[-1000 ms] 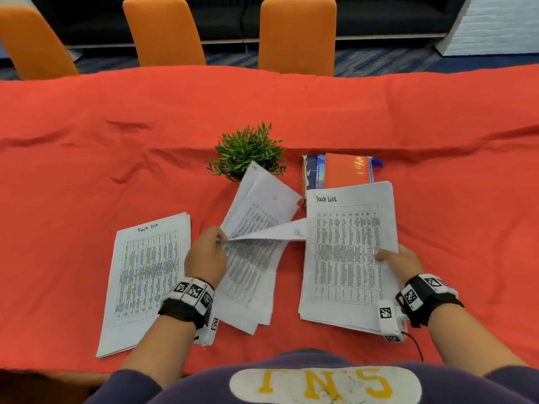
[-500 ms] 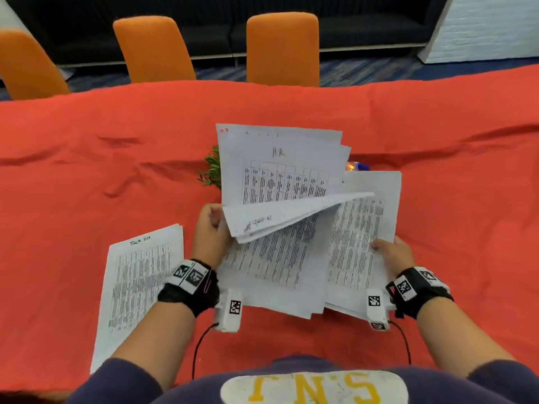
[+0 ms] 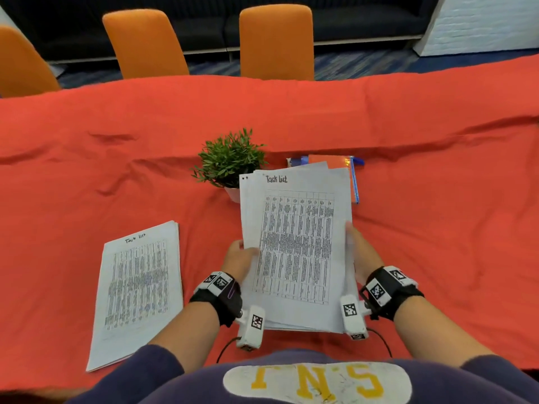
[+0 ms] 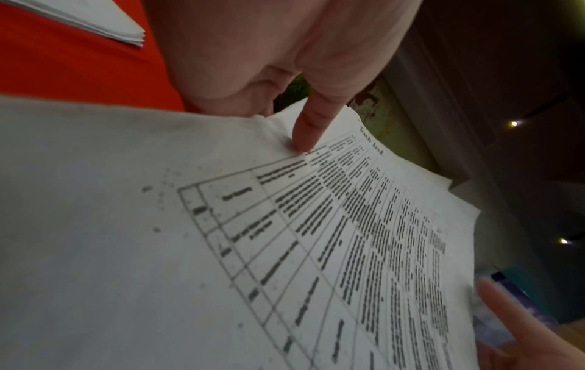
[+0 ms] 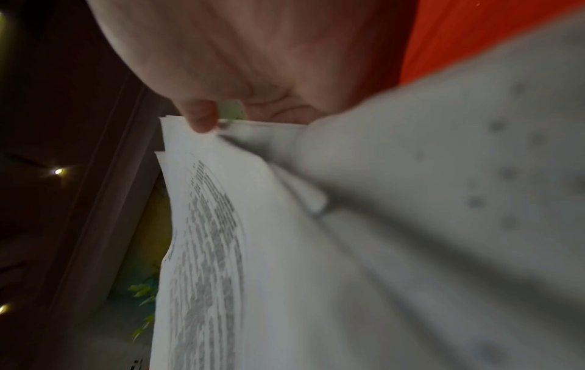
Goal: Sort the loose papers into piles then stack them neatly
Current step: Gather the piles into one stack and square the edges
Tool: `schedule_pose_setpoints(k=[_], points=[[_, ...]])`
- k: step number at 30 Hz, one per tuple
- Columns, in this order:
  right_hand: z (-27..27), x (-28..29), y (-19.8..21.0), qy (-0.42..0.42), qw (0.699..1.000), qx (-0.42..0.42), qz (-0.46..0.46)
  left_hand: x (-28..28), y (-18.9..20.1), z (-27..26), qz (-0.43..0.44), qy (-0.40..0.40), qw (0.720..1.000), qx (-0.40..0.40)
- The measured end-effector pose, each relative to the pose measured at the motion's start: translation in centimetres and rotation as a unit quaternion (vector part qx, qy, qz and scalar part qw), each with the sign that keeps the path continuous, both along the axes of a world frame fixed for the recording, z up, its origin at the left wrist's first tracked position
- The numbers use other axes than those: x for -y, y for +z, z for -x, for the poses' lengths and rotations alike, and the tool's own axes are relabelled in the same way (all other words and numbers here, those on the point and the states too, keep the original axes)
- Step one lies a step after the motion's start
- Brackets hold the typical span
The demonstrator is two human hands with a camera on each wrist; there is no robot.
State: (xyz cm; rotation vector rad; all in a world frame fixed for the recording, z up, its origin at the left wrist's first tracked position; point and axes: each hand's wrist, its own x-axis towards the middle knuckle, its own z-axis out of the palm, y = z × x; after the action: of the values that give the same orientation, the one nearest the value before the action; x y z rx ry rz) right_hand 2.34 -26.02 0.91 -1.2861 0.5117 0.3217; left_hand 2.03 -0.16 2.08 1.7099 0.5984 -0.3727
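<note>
Both hands hold one thick stack of printed "Task list" papers [image 3: 297,246] above the red tablecloth, in front of my chest. My left hand [image 3: 239,259] grips the stack's left edge, thumb on the top sheet [image 4: 348,237]. On the other side my right hand [image 3: 361,252] grips the right edge, its thumb pressing on the sheets [image 5: 221,225]. The sheets are roughly squared, with a few top corners sticking out. A second pile of the same printed sheets [image 3: 137,290] lies flat on the cloth at the left.
A small potted green plant [image 3: 230,161] stands just behind the held stack. An orange notebook with a blue pen [image 3: 350,170] lies partly hidden behind the stack. Orange chairs [image 3: 277,42] line the table's far side. The red cloth [image 3: 437,199] is wrinkled.
The left hand lifted the skewed middle sheets and brought them onto the right pile. Both hands now hold the merged stack, raised off the cloth and squared between them.
</note>
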Motion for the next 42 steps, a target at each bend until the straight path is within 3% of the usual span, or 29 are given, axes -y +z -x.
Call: schedule_pose_setpoints(k=[3, 8, 12, 18, 28, 34, 38, 42], points=[[0.1, -0.5, 0.5, 0.051, 0.998, 0.022, 0.007, 0.4, 0.6, 0.2, -0.005, -0.028, 0.999, 0.044], [-0.5, -1.7, 2.3, 0.072, 0.98, 0.128, 0.131, 0.8, 2.8, 0.3, -0.041, 0.007, 0.979, 0.2], [-0.4, -2.8, 4.8, 0.038, 0.977, 0.19, 0.09, 0.7, 3.9, 1.0, -0.035, 0.024, 0.958, 0.284], [0.1, -3.2, 5.1, 0.076, 0.968, 0.228, 0.074, 0.3, 3.9, 2.1, 0.008, 0.059, 0.95, 0.306], [0.0, -3.8, 5.4, 0.024, 0.964, 0.255, 0.072, 0.7, 5.9, 1.1, 0.071, 0.075, 0.939, 0.328], [0.3, -3.2, 3.7, 0.074, 0.968, 0.228, 0.071, 0.7, 4.9, 1.5, 0.08, 0.074, 0.944, 0.31], [0.3, -3.1, 3.6, 0.042, 0.973, 0.224, 0.049, 1.1, 5.8, 1.1, 0.051, 0.048, 0.944, 0.321], [0.1, -2.1, 4.1, 0.059, 0.973, 0.214, 0.066, 0.0, 7.7, -0.2, 0.075, 0.103, 0.928, 0.35]])
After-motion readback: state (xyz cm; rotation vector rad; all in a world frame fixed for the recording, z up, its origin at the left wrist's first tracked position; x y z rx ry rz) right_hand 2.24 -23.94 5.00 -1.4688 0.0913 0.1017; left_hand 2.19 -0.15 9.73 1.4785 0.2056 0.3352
